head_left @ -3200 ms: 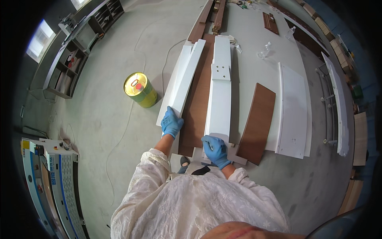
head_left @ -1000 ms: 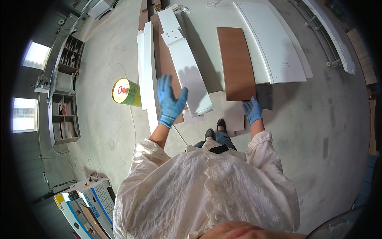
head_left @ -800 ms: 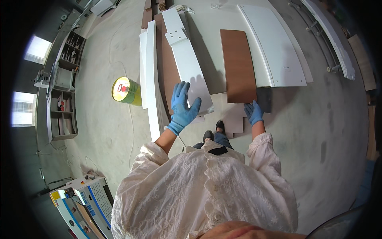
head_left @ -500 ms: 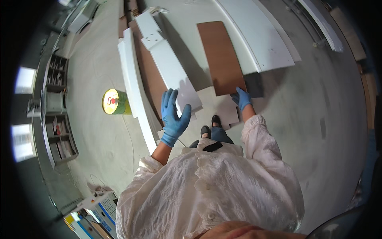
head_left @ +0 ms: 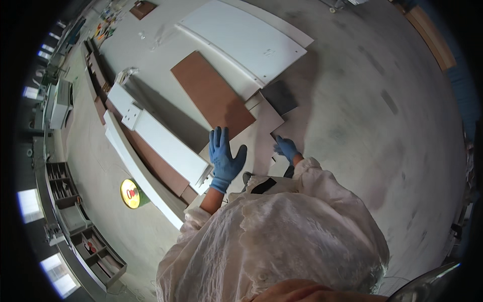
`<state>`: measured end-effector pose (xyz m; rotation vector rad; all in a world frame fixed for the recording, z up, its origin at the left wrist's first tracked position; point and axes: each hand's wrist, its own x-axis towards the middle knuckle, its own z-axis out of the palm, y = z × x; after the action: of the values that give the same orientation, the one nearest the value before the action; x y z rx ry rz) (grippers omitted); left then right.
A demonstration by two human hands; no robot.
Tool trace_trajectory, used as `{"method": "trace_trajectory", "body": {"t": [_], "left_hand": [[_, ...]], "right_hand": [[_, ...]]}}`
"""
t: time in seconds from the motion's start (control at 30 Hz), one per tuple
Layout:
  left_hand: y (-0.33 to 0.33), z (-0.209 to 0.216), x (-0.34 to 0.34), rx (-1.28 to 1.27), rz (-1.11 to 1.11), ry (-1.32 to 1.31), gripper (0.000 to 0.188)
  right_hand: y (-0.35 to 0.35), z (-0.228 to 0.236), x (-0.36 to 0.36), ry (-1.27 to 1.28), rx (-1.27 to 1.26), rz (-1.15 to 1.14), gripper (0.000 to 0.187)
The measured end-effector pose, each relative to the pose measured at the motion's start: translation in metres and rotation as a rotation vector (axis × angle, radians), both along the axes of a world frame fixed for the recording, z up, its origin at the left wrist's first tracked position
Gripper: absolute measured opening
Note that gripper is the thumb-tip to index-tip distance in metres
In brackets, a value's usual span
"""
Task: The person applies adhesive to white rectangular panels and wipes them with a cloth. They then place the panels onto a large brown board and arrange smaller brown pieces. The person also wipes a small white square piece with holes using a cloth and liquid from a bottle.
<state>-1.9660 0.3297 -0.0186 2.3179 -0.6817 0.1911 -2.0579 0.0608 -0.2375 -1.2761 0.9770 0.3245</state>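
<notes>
A blue glove covers my left hand, which is raised with its fingers stretched and the thumb spread. It holds nothing and in the picture overlaps the near end of a brown panel. Also gloved in blue, my right hand hangs lower and to the right, its fingers loosely bent. Nothing shows in it; its fingertips appear beside the corner of a flat greyish sheet, and I cannot tell whether they touch. A long white panel with a small holed plate lies left of the brown one.
A large white panel lies on the floor farther off, near a dark square piece. Long white strips line the left side, with a yellow-topped can beyond them. Shelving stands at the far left.
The view has turned to the right, so the floor pieces appear farther left. My right hand has left the brown panel's near corner. My left hand stays raised and spread.
</notes>
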Motion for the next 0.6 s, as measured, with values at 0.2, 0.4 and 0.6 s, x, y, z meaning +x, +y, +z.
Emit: {"method": "trace_trajectory", "body": {"t": [0.2, 0.4, 0.6], "left_hand": [[-0.071, -0.097, 0.084, 0.305, 0.196, 0.030, 0.081], [-0.104, -0.117, 0.090, 0.596, 0.298, -0.005, 0.067], [-0.122, -0.092, 0.116, 0.651, 0.275, 0.344, 0.061]], "right_hand": [[-0.164, -0.053, -0.179, 0.386, -0.108, -0.263, 0.054], [-0.303, -0.067, -0.315, 0.532, 0.028, -0.431, 0.049], [-0.425, -0.064, -0.290, 0.520, -0.022, -0.452, 0.046]]}}
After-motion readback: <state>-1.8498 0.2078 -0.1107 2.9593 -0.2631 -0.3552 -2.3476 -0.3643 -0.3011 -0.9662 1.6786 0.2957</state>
